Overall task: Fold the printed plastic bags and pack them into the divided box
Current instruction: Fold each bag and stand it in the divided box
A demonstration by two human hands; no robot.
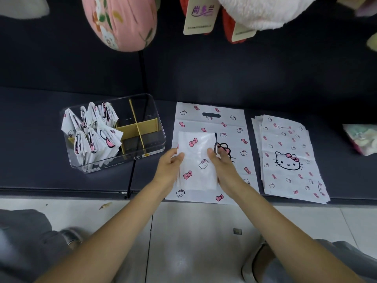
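A folded white printed bag (pixel 196 160) with pink bows is held between my two hands just above a flat bag (pixel 212 121) lying on the dark bench. My left hand (pixel 170 165) grips the folded bag's left edge, thumb on top. Along its right edge my right hand (pixel 221 163) holds it with the fingers curled. A clear divided box (pixel 155 127) with yellow partitions stands to the left. Several folded bags (pixel 92 131) fill its left compartments. A stack of flat bags (pixel 289 156) lies to the right.
The dark bench (pixel 36 150) ends at a front edge above a pale tiled floor (pixel 193 242). Plush toys and paper tags (pixel 201 15) hang overhead. A small packet (pixel 362 138) lies at the far right. My knees show at both lower corners.
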